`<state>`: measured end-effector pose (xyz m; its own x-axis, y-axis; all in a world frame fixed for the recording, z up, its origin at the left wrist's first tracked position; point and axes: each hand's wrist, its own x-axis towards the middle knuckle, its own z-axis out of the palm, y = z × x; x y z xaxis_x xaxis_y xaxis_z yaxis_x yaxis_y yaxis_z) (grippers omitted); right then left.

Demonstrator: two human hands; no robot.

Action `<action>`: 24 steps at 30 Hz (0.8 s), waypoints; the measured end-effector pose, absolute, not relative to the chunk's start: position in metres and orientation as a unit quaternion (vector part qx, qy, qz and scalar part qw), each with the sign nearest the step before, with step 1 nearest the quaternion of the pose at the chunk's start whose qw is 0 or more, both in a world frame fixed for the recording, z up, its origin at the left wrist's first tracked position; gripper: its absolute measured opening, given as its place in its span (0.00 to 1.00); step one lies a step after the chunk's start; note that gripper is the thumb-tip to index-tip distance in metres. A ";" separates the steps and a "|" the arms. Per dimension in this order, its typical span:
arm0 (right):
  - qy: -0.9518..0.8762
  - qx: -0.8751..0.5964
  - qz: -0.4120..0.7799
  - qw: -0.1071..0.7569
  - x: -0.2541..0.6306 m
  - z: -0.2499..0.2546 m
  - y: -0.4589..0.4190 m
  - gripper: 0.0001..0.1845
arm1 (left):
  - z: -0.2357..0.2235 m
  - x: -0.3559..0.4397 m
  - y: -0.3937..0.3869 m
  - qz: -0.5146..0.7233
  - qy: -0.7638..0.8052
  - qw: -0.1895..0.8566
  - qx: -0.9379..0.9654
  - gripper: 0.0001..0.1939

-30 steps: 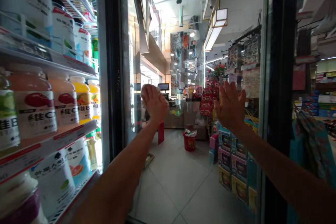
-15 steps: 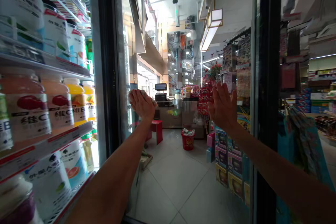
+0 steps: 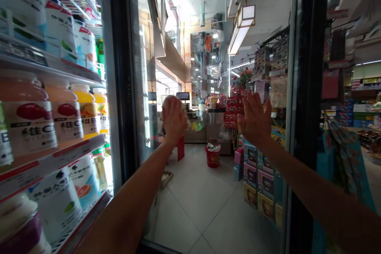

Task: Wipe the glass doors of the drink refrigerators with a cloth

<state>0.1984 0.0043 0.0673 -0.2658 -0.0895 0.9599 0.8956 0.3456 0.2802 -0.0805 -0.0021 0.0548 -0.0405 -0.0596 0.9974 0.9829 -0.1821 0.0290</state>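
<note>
Remotely, I have the left hand (image 3: pixel 174 122) gripping a pale, apparent cloth (image 3: pixel 164 104) at the left of the glass door (image 3: pixel 309 67), right hand (image 3: pixel 256 121) splayed and unladen, where flat, even pressure should serve best.

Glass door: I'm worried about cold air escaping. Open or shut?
Open: the glass door stands swung out, with cooler shelves exposed beside it.
</note>
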 end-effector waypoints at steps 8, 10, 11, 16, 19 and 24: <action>-0.626 -0.322 -0.486 0.518 0.196 0.065 0.004 0.31 | 0.041 -0.026 0.000 -0.538 -0.419 0.478 -0.554 0.25; -0.628 -0.316 -0.489 0.517 0.198 0.065 0.004 0.31 | 0.034 0.000 -0.004 -0.431 -0.332 0.531 -0.650 0.24; -0.629 -0.312 -0.491 0.516 0.198 0.065 0.004 0.31 | 0.032 0.004 -0.006 -0.391 -0.298 0.546 -0.679 0.24; -0.628 -0.314 -0.488 0.518 0.198 0.065 0.003 0.30 | 0.030 -0.062 -0.006 -0.494 -0.396 0.492 -0.597 0.24; -0.623 -0.322 -0.489 0.518 0.196 0.065 0.003 0.30 | 0.035 -0.102 0.000 -0.648 -0.509 0.394 -0.407 0.25; -0.630 -0.322 -0.480 0.519 0.194 0.061 0.002 0.30 | 0.026 -0.052 0.001 -0.609 -0.473 0.427 -0.473 0.26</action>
<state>0.1940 0.0020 0.0615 -0.2530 -0.0920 0.9631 0.9040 0.3321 0.2692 -0.0523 0.0011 0.0259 -0.1881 -0.0725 0.9795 0.9669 -0.1885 0.1717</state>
